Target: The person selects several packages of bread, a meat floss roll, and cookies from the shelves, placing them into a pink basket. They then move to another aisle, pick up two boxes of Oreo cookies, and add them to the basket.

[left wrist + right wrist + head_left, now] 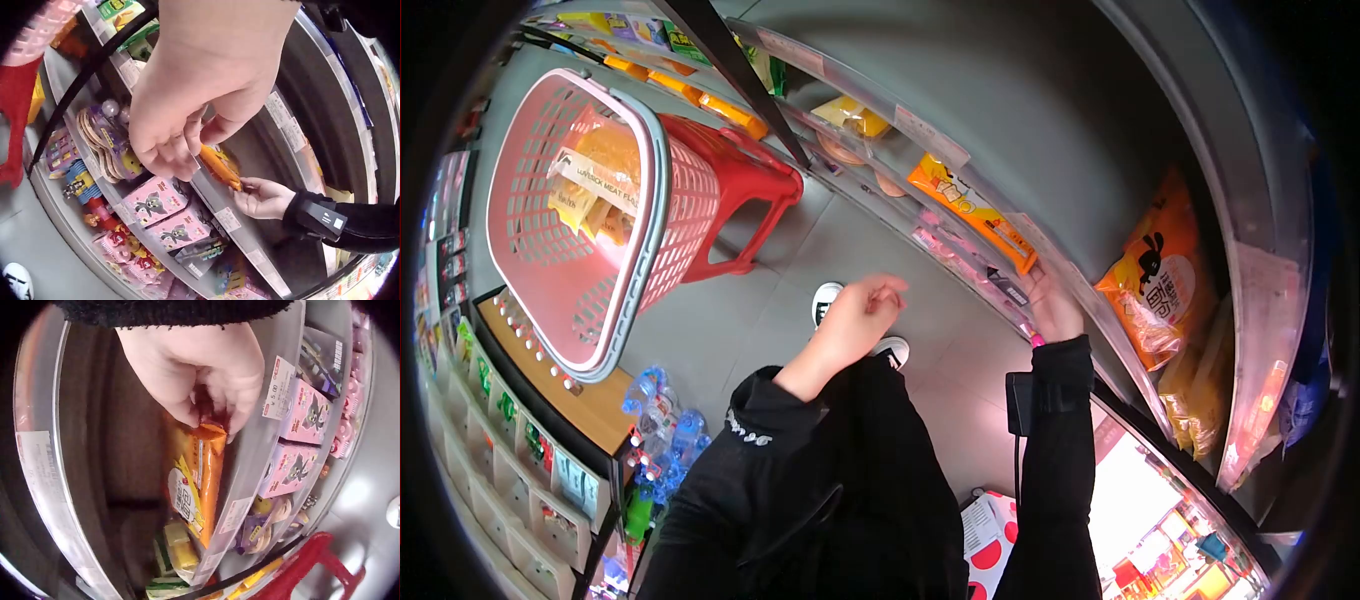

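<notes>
My right hand (1057, 305) is at the shelf, pinching the near end of a long orange snack packet (970, 212) between thumb and fingers. In the right wrist view the packet (209, 481) lies lengthwise along the shelf's clear front lip, with a crimped end inside my grip. My left hand (862, 318) hangs in front of my body with loosely curled fingers and nothing in it. A yellow packet (184, 556) sits farther along the same shelf.
A pink basket (685, 190) with packaged bread (610, 150) stands on a red stool (770, 190) to the left. Pink boxes (290, 469) line the shelf below. A larger orange bag (1160, 280) is on the right. Bottled drinks (665, 435) stand at lower left.
</notes>
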